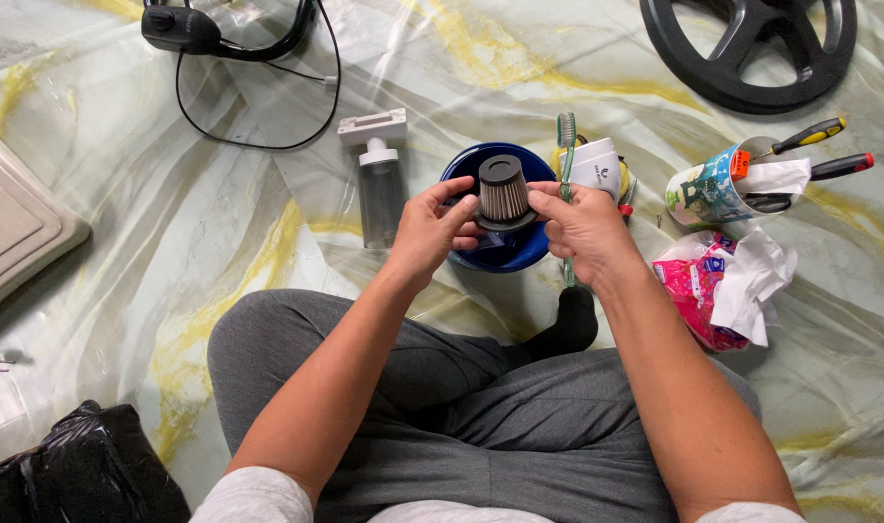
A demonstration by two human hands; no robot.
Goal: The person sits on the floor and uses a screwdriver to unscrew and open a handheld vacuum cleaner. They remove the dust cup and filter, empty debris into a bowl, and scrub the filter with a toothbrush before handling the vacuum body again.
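filter (503, 190) above bowl (519, 254), cup (705, 190) right

You wear grey trousers (481, 426), creased across your thighs, a black sock (570, 324) on one foot, and a pale top whose short sleeves (253, 496) end above your elbows. Your forearms and both hands are bare.

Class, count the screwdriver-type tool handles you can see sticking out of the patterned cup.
2: a yellow-and-black handle above, a red-and-black handle below, both poking from the patterned cup at right. Others may hide behind the tissue.
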